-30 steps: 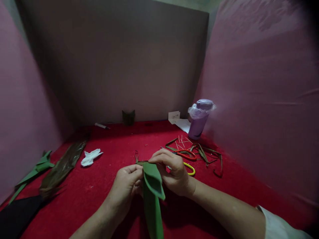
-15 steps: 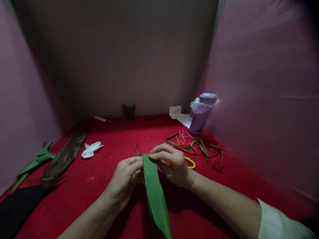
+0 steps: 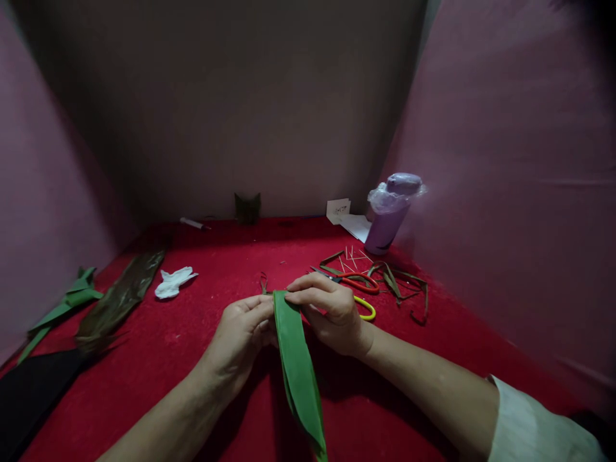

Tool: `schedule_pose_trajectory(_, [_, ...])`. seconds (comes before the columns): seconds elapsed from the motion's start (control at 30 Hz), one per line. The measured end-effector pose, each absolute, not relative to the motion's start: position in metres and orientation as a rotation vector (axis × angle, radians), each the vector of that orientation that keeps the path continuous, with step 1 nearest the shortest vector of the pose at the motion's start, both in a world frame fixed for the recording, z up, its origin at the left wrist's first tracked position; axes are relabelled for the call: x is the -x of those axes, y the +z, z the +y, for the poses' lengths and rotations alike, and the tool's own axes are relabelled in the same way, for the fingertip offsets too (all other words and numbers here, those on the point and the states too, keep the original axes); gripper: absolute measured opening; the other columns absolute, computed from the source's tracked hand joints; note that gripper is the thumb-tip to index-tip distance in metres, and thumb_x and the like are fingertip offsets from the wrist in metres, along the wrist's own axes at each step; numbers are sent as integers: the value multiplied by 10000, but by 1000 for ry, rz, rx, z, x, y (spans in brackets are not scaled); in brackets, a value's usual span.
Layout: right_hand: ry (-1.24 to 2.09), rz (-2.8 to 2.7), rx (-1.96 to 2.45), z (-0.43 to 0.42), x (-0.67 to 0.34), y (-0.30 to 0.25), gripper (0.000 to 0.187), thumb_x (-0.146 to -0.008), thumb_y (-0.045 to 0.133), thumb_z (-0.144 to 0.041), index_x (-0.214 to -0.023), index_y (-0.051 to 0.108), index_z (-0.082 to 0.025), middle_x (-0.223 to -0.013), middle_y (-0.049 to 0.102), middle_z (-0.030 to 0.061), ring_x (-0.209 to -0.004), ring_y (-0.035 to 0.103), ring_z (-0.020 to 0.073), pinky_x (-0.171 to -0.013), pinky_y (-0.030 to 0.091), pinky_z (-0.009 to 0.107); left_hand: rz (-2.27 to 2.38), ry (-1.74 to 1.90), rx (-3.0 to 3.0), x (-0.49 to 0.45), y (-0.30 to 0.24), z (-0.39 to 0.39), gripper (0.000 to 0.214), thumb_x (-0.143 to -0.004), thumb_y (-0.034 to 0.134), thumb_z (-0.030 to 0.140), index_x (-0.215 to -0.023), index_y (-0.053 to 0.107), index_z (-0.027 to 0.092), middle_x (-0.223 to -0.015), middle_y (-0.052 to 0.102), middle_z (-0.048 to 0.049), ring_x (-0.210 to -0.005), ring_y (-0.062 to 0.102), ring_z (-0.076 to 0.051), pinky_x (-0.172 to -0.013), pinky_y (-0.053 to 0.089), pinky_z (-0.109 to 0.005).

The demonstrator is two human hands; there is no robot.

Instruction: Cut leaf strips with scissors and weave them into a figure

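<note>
A long green leaf (image 3: 299, 372), folded over at its top, hangs between my two hands above the red cloth. My left hand (image 3: 243, 340) pinches the left edge near the fold; some of its fingertips are hidden behind the leaf. From the other side, my right hand (image 3: 328, 313) grips the folded top, with its fingertips lying on the front face. The leaf's lower end points down toward me. Just beyond my right hand lie scissors with red handles (image 3: 359, 282), and a yellow handle loop (image 3: 366, 309) shows beside the wrist.
Toothpicks (image 3: 352, 258) and dried leaf strips (image 3: 392, 282) lie at the right, before a purple tumbler (image 3: 387, 224) and white papers (image 3: 356, 226). At the left are crumpled tissue (image 3: 176, 282), a brown wrapped bundle (image 3: 122, 298) and a folded green leaf piece (image 3: 67, 305). A small leaf cup (image 3: 248, 208) stands behind.
The view has shifted slightly, so everything sits a little higher and farther left. Both hands keep the same hold on the folded leaf.
</note>
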State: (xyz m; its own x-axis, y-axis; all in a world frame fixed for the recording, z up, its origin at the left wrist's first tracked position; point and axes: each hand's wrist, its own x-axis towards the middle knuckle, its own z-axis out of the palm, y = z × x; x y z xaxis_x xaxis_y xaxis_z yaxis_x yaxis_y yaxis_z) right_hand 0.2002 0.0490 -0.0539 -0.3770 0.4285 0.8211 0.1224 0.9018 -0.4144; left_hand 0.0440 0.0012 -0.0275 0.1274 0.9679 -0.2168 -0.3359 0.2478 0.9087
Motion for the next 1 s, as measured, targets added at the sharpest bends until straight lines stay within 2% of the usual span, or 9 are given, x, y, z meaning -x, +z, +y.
schedule_pose_trajectory(0.6, [301,-1965,378,50,-200,-54,235,-815,474,-44,-907,651,-169,-915,638,101,-795,628,150,-669,542,267,965,1159,-858,-42,-24,-1,123,-739,592,220,-739,672,128,-611,613,-30,-536,532,-118,-509,428,-231])
schedule_pose_trajectory(0.73, [295,-1969,383,51,-200,-55,247,-801,473,-28,-902,656,-158,-916,637,108,-815,628,154,-690,540,265,966,1185,-862,-43,-22,-3,177,-766,568,273,-729,665,130,-611,623,-38,-536,550,-130,-506,445,-244])
schedule_pose_trajectory(0.83, [294,-1980,384,51,-200,-56,256,-803,464,-30,-915,653,-163,-928,631,103,-820,627,149,-698,539,261,969,1181,-860,-43,-25,0,193,-761,607,315,-706,651,136,-582,602,-16,-518,543,-112,-503,447,-227])
schedule_pose_trajectory(1.0, [287,-1995,397,50,-199,-57,233,-830,459,-63,-927,635,-182,-925,623,87,-816,619,137,-691,537,253,1024,1182,-831,-43,-29,2,176,-678,705,279,-636,639,121,-530,576,8,-449,508,-78,-452,414,-193])
